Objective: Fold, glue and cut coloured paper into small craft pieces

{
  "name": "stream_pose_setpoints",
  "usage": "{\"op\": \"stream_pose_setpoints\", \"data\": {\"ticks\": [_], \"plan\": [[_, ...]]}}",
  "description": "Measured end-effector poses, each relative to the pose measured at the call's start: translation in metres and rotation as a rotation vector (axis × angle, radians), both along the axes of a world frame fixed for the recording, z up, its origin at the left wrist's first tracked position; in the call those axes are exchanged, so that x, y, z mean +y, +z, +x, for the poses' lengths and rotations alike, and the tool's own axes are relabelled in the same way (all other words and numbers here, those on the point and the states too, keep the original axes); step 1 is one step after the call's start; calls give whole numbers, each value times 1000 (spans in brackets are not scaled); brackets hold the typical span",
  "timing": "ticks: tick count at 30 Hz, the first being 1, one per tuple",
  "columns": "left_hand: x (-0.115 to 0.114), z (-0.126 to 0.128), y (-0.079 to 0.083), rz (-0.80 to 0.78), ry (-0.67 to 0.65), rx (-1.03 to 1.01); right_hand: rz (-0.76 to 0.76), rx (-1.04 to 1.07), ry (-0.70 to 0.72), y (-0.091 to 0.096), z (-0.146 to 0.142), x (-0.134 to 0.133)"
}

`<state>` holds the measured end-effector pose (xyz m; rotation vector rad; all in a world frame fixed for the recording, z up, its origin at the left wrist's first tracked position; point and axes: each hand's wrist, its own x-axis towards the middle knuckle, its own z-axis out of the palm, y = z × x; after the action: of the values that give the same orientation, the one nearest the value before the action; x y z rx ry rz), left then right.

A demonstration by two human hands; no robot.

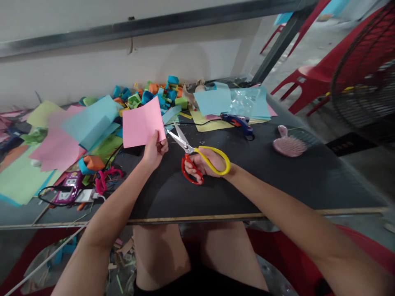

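Note:
My left hand [155, 149] pinches the lower right corner of a pink paper sheet [142, 122] and holds it upright above the dark table [277, 181]. My right hand [206, 162] grips scissors [197, 158] with one yellow and one red handle. The blades are spread apart and point up-left toward the sheet's right edge, just short of it.
Coloured paper sheets [77, 127] and folded paper bits [154, 95] pile at the left and back. A blue glue gun [242, 122], a pink hairbrush [288, 144] and a plastic bag [243, 102] lie to the right. Red chairs [311, 78] and a fan [367, 82] stand beyond.

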<state>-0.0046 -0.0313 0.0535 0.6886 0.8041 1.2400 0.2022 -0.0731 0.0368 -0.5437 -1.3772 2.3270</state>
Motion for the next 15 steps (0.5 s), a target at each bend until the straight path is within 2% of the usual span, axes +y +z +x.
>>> {"op": "stream_pose_setpoints", "data": {"ticks": [6, 9, 12, 13, 15], "plan": [[5, -2, -5, -52, 2, -56, -2, 58, 136, -4, 3, -1], [4, -3, -2, -48, -51, -102, 21, 72, 135, -2, 5, -4], [1, -6, 6, -51, -176, -132, 95, 108, -33, 1, 10, -2], [0, -8, 9, -73, -237, -118, 134, 121, -141, 3, 11, 1], [0, -13, 15, -143, -395, -40, 245, 128, -450, 4, 16, 10]]}}
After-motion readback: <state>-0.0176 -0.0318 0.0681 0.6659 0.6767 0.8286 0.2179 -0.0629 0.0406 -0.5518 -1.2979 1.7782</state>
